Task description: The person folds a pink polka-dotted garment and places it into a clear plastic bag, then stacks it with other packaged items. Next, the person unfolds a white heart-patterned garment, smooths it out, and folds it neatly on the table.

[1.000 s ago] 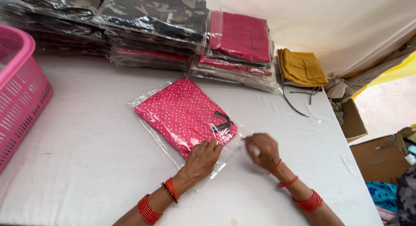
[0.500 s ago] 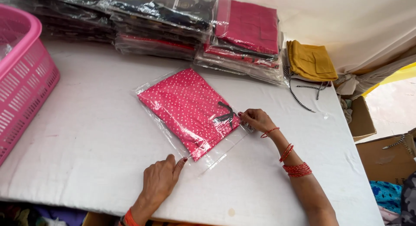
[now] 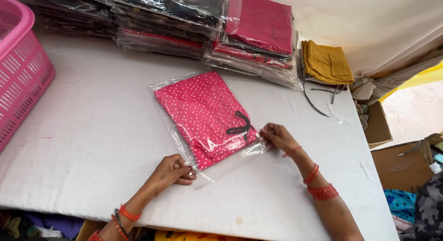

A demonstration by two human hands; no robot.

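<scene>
The pink dotted garment point(image 3: 205, 114) lies mid-worktop point(image 3: 83, 144) inside a clear plastic bag point(image 3: 184, 144). The left hand point(image 3: 170, 171) pinches the bag's near corner, the right hand point(image 3: 275, 135) its right edge; uneven pulling could crease the flap or tear the thin film. Far along the worktop sit stacked bagged garments point(image 3: 258, 28), dark left, red right, a mustard one point(image 3: 326, 63) beside them; a pink basket point(image 3: 20, 75) stands far left.

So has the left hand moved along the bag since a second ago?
Yes. The left hand slid from the bag's drawstring corner to its near corner, away from the right hand.
</scene>
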